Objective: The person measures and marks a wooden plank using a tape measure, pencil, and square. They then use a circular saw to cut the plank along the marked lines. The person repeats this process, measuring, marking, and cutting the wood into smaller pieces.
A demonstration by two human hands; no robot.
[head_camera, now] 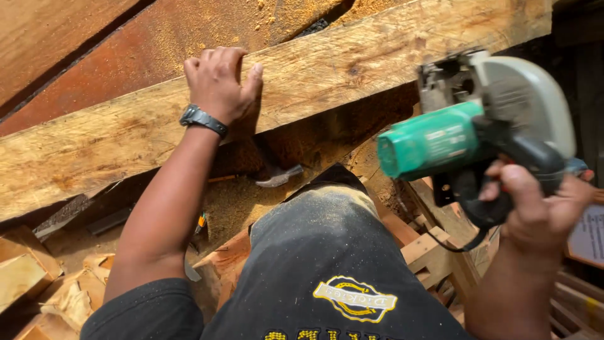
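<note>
My left hand [219,82] grips the near edge of a long pale wooden plank [352,60] that runs across the view from lower left to upper right. A dark watch sits on that wrist. My right hand [544,208] holds the black handle of a green and grey circular saw [478,126], lifted clear of the plank at the right. Its cord hangs down below. My knee in dusty black trousers [327,252] is raised under the plank.
Reddish boards [157,44] dusted with sawdust lie beyond the plank. A hammer [277,176] rests on sawdust under it. Offcuts of wood [25,271] are piled at lower left and lower right [434,252].
</note>
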